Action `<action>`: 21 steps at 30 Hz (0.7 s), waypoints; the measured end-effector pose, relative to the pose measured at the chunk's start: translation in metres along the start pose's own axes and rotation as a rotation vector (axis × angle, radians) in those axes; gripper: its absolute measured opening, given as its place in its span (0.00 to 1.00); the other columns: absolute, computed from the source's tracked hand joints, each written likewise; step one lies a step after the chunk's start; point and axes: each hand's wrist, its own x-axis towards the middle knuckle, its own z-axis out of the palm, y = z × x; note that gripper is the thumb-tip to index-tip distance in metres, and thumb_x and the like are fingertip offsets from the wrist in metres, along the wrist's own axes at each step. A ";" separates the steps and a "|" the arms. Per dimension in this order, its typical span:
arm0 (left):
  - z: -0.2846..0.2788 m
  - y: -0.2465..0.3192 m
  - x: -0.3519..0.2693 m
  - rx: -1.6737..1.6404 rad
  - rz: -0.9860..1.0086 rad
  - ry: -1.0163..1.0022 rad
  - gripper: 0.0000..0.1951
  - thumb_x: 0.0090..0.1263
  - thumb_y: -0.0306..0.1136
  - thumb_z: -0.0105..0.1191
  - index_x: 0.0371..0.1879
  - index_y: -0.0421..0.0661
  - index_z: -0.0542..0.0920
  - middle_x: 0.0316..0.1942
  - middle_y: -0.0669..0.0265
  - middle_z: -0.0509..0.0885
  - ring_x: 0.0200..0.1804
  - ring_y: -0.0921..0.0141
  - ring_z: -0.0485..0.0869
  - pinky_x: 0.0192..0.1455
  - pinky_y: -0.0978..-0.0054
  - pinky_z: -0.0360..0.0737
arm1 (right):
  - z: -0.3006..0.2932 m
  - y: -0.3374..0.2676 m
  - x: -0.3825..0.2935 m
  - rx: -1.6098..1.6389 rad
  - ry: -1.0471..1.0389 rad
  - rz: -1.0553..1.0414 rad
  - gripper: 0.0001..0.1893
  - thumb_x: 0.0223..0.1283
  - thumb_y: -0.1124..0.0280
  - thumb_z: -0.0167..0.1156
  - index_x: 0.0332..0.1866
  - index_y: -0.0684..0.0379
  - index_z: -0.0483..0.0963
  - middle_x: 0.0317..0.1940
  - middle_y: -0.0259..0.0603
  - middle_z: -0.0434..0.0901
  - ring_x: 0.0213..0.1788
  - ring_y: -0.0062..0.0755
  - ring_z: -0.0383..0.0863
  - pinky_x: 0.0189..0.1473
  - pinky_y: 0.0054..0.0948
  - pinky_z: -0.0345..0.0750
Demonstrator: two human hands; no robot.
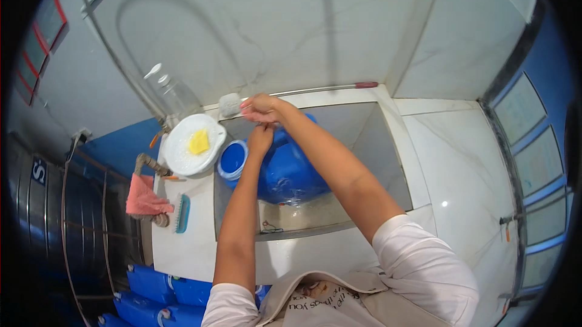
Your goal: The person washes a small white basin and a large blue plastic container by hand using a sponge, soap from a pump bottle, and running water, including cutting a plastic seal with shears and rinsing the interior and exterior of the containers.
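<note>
A large blue plastic water container (293,174) lies on its side in the tiled basin (386,154), its white-rimmed round mouth towards the left. My left hand (261,139) is on the container's upper side near the mouth, the fingers curled; its exact grip is hidden. Above it my right hand (261,107) is raised, palm partly showing and fingers bent, beside a whitish scrubbing pad (230,104) on the basin's back ledge. Whether it touches the pad is unclear. Left of the container stands a white plastic bowl (173,154) with suds and a yellow sponge (198,142).
A clear pump bottle (176,95) stands behind the bowl. A blue brush (183,213) lies on the left counter by a pipe tap (152,163) hung with a pink cloth (144,197). A metal rod (325,89) lies along the back ledge. Blue jerrycans (148,284) stand below left.
</note>
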 end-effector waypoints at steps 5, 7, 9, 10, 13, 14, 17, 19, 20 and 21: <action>-0.009 0.030 -0.070 0.162 -0.043 -0.240 0.25 0.67 0.50 0.40 0.20 0.41 0.80 0.22 0.52 0.81 0.29 0.52 0.80 0.34 0.57 0.71 | -0.042 0.004 -0.038 -0.441 -0.094 -0.065 0.11 0.55 0.76 0.55 0.42 0.68 0.75 0.42 0.54 0.79 0.35 0.38 0.83 0.36 0.30 0.81; -0.002 0.034 -0.103 0.185 0.035 -0.144 0.23 0.66 0.48 0.42 0.24 0.41 0.82 0.23 0.51 0.81 0.29 0.52 0.80 0.34 0.58 0.72 | -0.066 0.002 -0.062 -1.266 -0.030 -0.129 0.13 0.52 0.73 0.58 0.43 0.64 0.77 0.43 0.48 0.80 0.38 0.35 0.82 0.40 0.34 0.79; 0.003 0.021 -0.128 0.161 0.005 -0.075 0.19 0.65 0.45 0.44 0.30 0.42 0.84 0.25 0.51 0.81 0.30 0.54 0.81 0.34 0.61 0.73 | -0.093 0.009 -0.099 -1.449 0.075 -0.203 0.15 0.49 0.70 0.60 0.44 0.61 0.78 0.45 0.44 0.80 0.42 0.34 0.81 0.43 0.38 0.77; 0.000 0.018 -0.140 0.100 -0.001 -0.038 0.18 0.65 0.44 0.45 0.32 0.42 0.83 0.27 0.51 0.82 0.31 0.54 0.81 0.36 0.62 0.74 | -0.102 0.020 -0.122 -1.214 0.136 -0.284 0.16 0.48 0.69 0.61 0.45 0.60 0.78 0.46 0.44 0.80 0.44 0.34 0.80 0.45 0.40 0.76; -0.032 -0.040 -0.165 0.001 0.087 0.107 0.17 0.66 0.38 0.46 0.35 0.37 0.83 0.32 0.50 0.83 0.36 0.56 0.82 0.41 0.63 0.75 | -0.073 0.064 -0.191 -0.846 0.202 -0.167 0.19 0.49 0.65 0.60 0.47 0.61 0.77 0.49 0.46 0.78 0.52 0.34 0.77 0.51 0.47 0.72; -0.003 -0.025 -0.170 0.042 0.162 0.040 0.17 0.66 0.37 0.45 0.36 0.36 0.83 0.34 0.50 0.83 0.37 0.55 0.82 0.42 0.63 0.75 | -0.112 0.090 -0.226 -1.208 0.434 -0.126 0.18 0.50 0.65 0.59 0.47 0.62 0.77 0.49 0.46 0.78 0.51 0.34 0.77 0.50 0.48 0.72; -0.001 -0.039 -0.172 0.033 0.248 -0.067 0.18 0.67 0.38 0.44 0.36 0.33 0.81 0.38 0.49 0.83 0.41 0.53 0.80 0.48 0.62 0.74 | -0.118 0.142 -0.319 -1.904 1.082 -0.522 0.14 0.55 0.66 0.54 0.45 0.61 0.77 0.48 0.50 0.77 0.57 0.42 0.72 0.55 0.57 0.67; -0.012 -0.052 -0.173 0.165 0.259 -0.095 0.21 0.69 0.40 0.41 0.39 0.33 0.80 0.41 0.46 0.81 0.44 0.52 0.78 0.50 0.61 0.72 | -0.102 0.157 -0.381 -0.684 0.527 -0.550 0.14 0.53 0.68 0.53 0.43 0.61 0.77 0.49 0.53 0.76 0.60 0.47 0.68 0.59 0.54 0.64; -0.048 -0.107 -0.154 0.246 0.528 -0.014 0.22 0.70 0.43 0.41 0.45 0.34 0.78 0.44 0.46 0.80 0.46 0.52 0.77 0.53 0.61 0.71 | -0.070 0.161 -0.398 -0.888 0.603 -0.476 0.13 0.53 0.69 0.54 0.43 0.61 0.77 0.46 0.53 0.77 0.58 0.47 0.70 0.58 0.48 0.66; -0.038 -0.102 -0.163 0.163 0.445 -0.137 0.21 0.71 0.43 0.39 0.45 0.36 0.78 0.44 0.48 0.80 0.45 0.54 0.78 0.50 0.61 0.73 | -0.067 0.193 -0.436 -1.055 0.752 -0.319 0.13 0.53 0.69 0.54 0.43 0.61 0.77 0.44 0.52 0.78 0.56 0.47 0.72 0.57 0.43 0.68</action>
